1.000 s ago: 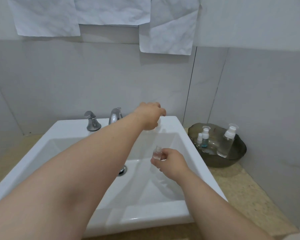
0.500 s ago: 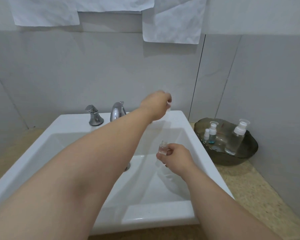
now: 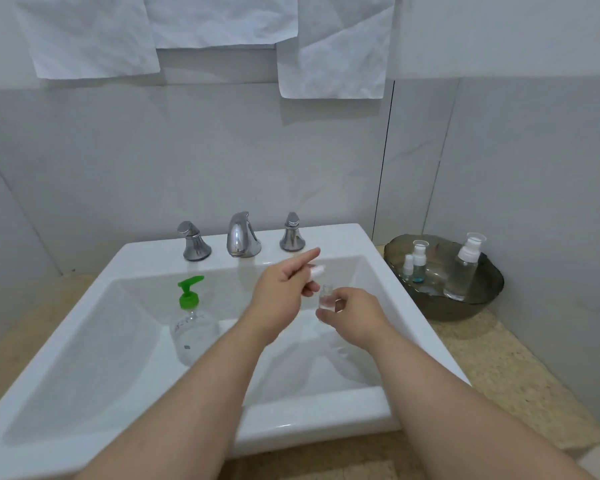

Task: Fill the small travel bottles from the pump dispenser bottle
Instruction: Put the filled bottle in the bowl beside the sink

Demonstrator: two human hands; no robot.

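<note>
My right hand (image 3: pixel 352 315) pinches a small clear travel bottle (image 3: pixel 326 299) upright over the white sink (image 3: pixel 368 244), its neck uncapped. My left hand (image 3: pixel 284 289) is just left of it, holding a small white cap (image 3: pixel 318 271) between thumb and fingers, with the index finger pointing out. A clear pump dispenser bottle (image 3: pixel 192 327) with a green pump stands inside the basin, left of my left forearm.
A dark bowl (image 3: pixel 485 306) on the counter at the right holds three clear bottles with white tops. Chrome faucet (image 3: pixel 241 235) and two handles stand at the sink's back rim. White cloths hang on the wall above. Beige counter surrounds the sink.
My left hand has drawn back from the sink's far right rim to beside the small bottle, bringing the white cap. The pump bottle has come into sight behind my left arm.
</note>
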